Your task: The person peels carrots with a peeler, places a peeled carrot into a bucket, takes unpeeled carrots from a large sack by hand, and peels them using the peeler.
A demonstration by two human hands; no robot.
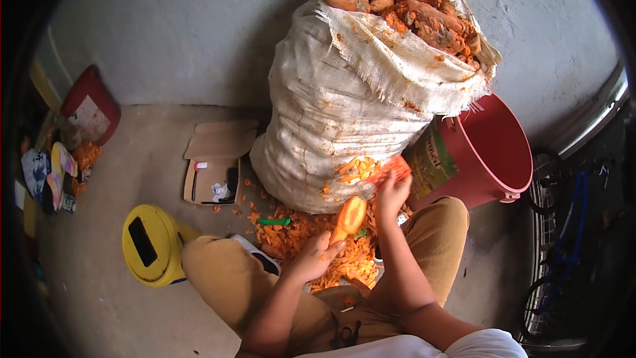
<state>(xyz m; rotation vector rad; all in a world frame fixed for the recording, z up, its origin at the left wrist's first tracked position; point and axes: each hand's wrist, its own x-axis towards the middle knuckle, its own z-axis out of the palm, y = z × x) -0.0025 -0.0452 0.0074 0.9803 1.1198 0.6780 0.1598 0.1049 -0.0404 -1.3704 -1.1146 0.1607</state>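
Observation:
My left hand [317, 256] is wrapped round the lower end of a peeled orange carrot [350, 217], which points up and away from me. To its right, my right hand [394, 192] is closed on a red-orange object [395, 169], blurred, so I cannot make out what it is. Just left of that object, orange pieces [358, 169] show against the side of the white sack [318, 99]. Below both hands lies a pile of orange peelings [344, 262] between my legs. Unpeeled carrots [430, 23] fill the top of the sack.
A red bucket [464, 166] leans right of the sack. An open cardboard box [215, 174] and a yellow container [136, 258] with a phone [142, 240] on its lid stand to the left. A green-handled item [273, 222] lies on the peelings. A bicycle [570, 245] is far right.

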